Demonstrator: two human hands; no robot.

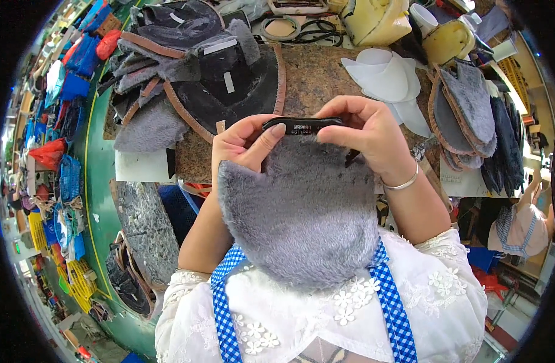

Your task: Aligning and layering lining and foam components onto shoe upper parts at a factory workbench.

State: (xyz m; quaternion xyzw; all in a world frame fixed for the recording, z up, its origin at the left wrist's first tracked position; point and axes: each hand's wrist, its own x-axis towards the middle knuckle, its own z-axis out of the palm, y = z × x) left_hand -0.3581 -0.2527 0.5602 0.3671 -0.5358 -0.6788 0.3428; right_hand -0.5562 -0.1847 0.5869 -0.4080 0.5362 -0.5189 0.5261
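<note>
Clock read from view ctr, 12 = far side. L hand at ~10:30, R hand at ~2. Both sets of fingers closed, pinching opp. ends of a black strip w/ pale print, btwn 12 and 1. L thumb lies on its near face; R thumb + index on the R end. Grey plush piece hangs directly below strip, ctr down to ~6, in front of white lace top. Can't tell if strip is attached to it. Plush L corner sticks up near L wrist. Silver bangle on R wrist.

Bench beyond the hands, 10 thru 2. At ~11: pile of black-lined pieces w/ brown edging, some plush showing. ~12: ring + black cord, side by side. ~1: yellow container. ~1:30: white curved sheets, overlapping. ~2: stacked plush pieces, brown edges, next to dark items, type unclear. Green floor at 9. Another person, btwn 3 and 4, well apart.
</note>
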